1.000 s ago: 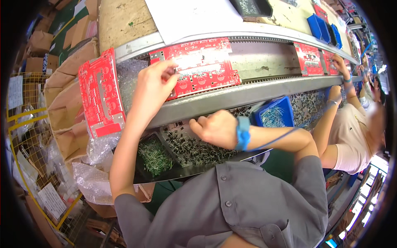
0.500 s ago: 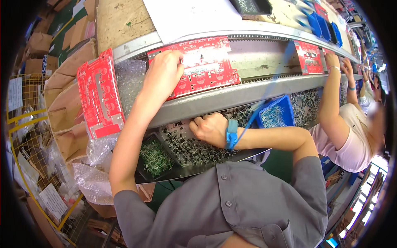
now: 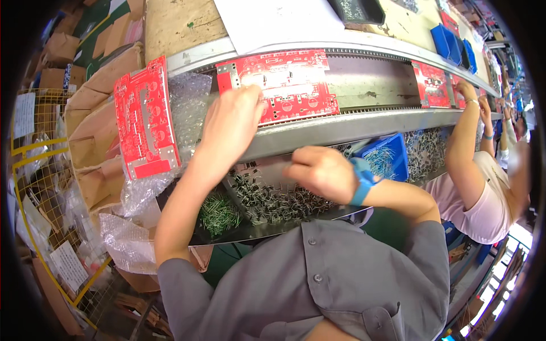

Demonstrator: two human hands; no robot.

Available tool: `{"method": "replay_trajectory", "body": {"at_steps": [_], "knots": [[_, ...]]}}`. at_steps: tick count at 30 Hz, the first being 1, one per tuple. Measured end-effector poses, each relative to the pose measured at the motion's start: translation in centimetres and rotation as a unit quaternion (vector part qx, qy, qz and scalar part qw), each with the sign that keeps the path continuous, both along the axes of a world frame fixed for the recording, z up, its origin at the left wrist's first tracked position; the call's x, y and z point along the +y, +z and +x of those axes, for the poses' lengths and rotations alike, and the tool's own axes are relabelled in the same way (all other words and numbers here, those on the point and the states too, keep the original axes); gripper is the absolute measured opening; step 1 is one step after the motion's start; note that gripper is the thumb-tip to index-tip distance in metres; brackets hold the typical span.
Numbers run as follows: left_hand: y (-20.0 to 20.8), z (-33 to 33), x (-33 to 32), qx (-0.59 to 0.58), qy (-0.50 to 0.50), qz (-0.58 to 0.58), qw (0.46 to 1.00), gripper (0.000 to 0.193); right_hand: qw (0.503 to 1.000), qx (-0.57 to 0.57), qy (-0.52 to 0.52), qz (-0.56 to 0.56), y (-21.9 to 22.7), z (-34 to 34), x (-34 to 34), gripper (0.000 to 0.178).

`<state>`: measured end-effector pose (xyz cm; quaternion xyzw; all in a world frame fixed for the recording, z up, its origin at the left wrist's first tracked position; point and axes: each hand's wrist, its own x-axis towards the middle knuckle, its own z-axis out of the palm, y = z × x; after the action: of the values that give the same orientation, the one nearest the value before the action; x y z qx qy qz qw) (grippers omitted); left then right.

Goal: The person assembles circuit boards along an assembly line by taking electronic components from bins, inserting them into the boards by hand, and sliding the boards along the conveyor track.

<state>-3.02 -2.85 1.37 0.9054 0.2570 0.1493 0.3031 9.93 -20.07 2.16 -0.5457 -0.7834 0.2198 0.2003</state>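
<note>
My left hand (image 3: 234,120) is over the lower left part of a red circuit board (image 3: 310,88), which lies on the rails of a conveyor. Its fingers are pinched together, and whatever is between them is hidden. A few small black parts sit on that board. My right hand (image 3: 323,172), wearing a blue wrist strap (image 3: 362,181), hovers above a tray of loose black components (image 3: 259,196) with metal leads. Its fingers are curled in, slightly blurred, and their contents cannot be made out.
Another red circuit board (image 3: 147,119) rests on bubble wrap (image 3: 193,102) at the left. Green parts (image 3: 216,215) fill a compartment beside the black ones. A blue bin (image 3: 398,156) holds thin-leaded parts. To the right, a co-worker's arm (image 3: 469,139) reaches to further boards (image 3: 432,85).
My left hand has drawn back toward me from the board's upper left area. My right hand has lifted from the black components and shifted right. The view has moved slightly too.
</note>
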Motion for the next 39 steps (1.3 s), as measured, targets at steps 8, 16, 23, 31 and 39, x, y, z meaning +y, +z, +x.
{"method": "replay_trajectory", "body": {"at_steps": [8,16,23,31,39], "knots": [[-0.3,-6.4,-7.8,0.194,-0.097,0.08,0.973,0.013,0.984,0.095,-0.151,0.027,1.4,5.0,2.6,0.02],[-2.5,-5.9,-8.8,0.23,-0.078,0.142,0.96,0.008,0.96,0.13,-0.249,0.009,-0.3,6.0,6.6,0.02],[-2.8,-5.8,-8.8,0.2,-0.103,0.12,0.967,0.011,0.968,-0.049,-0.175,0.176,-3.2,6.9,9.5,0.02],[-1.6,-5.8,-8.4,0.076,-0.107,0.014,0.991,0.012,0.971,-0.079,-0.169,0.148,-2.9,7.2,10.0,0.017],[-0.2,-5.3,-7.8,0.026,-0.085,-0.061,0.994,0.012,0.973,-0.089,-0.171,0.126,-2.9,7.2,9.8,0.016]]}}
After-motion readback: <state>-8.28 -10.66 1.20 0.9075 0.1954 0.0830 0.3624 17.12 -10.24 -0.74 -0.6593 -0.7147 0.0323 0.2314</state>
